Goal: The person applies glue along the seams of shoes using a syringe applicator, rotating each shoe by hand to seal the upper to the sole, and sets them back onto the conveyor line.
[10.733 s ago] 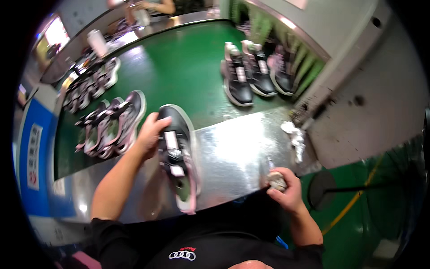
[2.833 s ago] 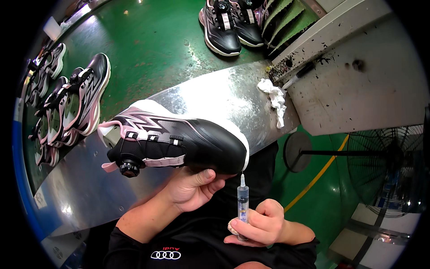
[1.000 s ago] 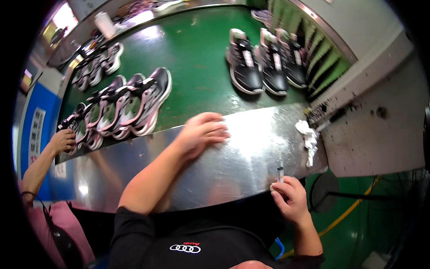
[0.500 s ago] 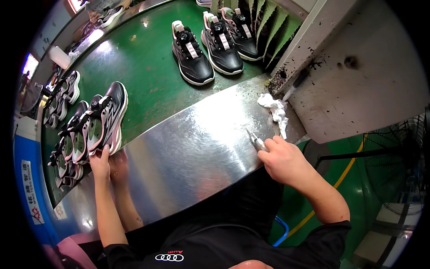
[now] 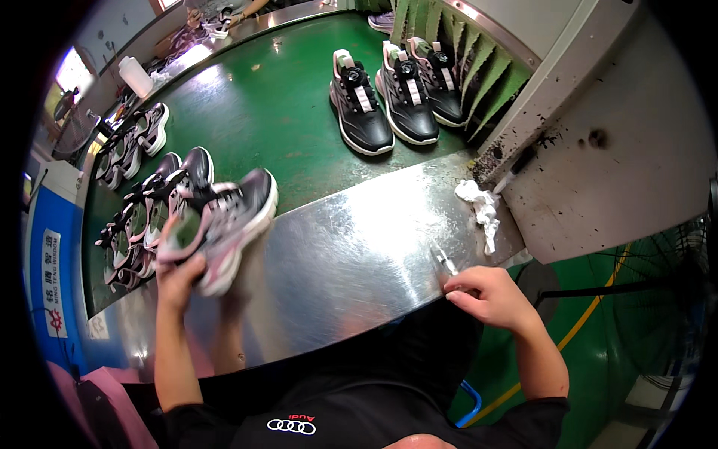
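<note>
My left hand (image 5: 178,288) is closed around the heel of a black, grey and pink sneaker (image 5: 243,217), raised over the steel table edge and blurred by motion. Its toe points up and to the right. Just left of it, several similar sneakers (image 5: 153,213) stand in a row on the green belt. My right hand (image 5: 490,297) pinches a small slim syringe (image 5: 446,262), its thin tip pointing up and left over the steel surface (image 5: 359,247). A crumpled white cloth (image 5: 481,209) lies beyond that hand.
Three finished-looking sneakers (image 5: 411,105) stand on the green belt (image 5: 254,112) by hanging green flaps (image 5: 493,82). A pen-like tool (image 5: 516,170) leans against the metal panel (image 5: 621,165). At right is a black fan (image 5: 666,292); a white bottle (image 5: 135,76) stands far left.
My left hand has lifted the sneaker away from the row, to the right and toward me. My right hand still holds the syringe. The whole view has shifted slightly.
</note>
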The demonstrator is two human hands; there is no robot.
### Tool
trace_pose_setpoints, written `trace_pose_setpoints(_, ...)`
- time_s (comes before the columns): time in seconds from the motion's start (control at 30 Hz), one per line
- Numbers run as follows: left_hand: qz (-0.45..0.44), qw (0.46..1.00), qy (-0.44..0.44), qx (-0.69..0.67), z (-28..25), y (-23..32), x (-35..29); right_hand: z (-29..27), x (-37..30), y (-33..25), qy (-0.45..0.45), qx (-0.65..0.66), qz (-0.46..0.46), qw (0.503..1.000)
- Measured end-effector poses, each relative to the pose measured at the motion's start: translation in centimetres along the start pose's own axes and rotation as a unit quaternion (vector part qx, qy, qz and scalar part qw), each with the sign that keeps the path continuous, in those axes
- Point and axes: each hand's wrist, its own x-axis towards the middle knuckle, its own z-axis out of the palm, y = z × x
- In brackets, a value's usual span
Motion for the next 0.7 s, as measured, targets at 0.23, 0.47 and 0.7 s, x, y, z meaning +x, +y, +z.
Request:
trace_pose_setpoints(0.23, 0.045, 0.976, -0.147, 0.152, 4.2, -0.6, -10.7, 1.4, -1.0, -0.6, -0.035, 0.254, 0.023, 0.966)
trace_pose_setpoints(0.47, -0.195, 0.980, -0.042, -0.017, 2.1, -3.4, 3.5, 2.3, -1.5, -2.3, -0.008, 0.311, 0.021, 0.950)
trace_pose_setpoints(0.7, -0.169, 0.981, -0.094, -0.019, 6.1, -1.7, 5.2, 4.3, -1.3, -3.7, 0.011, 0.346, -0.031, 0.938)
